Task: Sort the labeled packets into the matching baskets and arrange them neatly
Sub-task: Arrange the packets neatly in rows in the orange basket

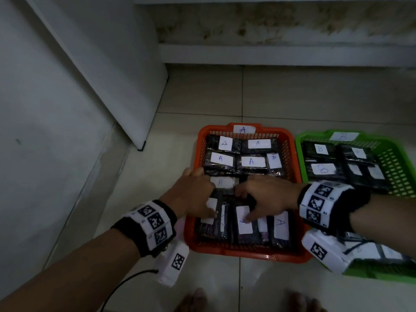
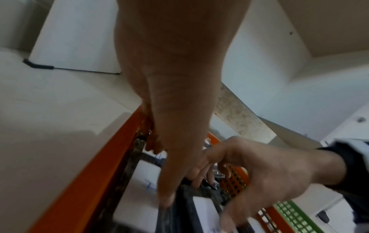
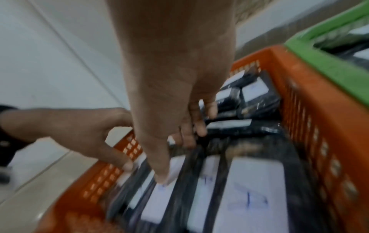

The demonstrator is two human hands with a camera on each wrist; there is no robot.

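An orange basket tagged A holds black packets with white A labels. Several lie flat at the back, and a near row stands on edge. Both hands are inside it over the near row. My left hand is by the left wall, fingers curled at a packet's far end and thumb down on its top. My right hand presses its thumb on a label, with fingers curled over that packet's far end. The green basket tagged B holds B packets.
The baskets sit side by side on a tiled floor. A white panel leans at the left, and a low stained step runs along the back. A cable trails from my left wrist. Bare feet show at the bottom edge.
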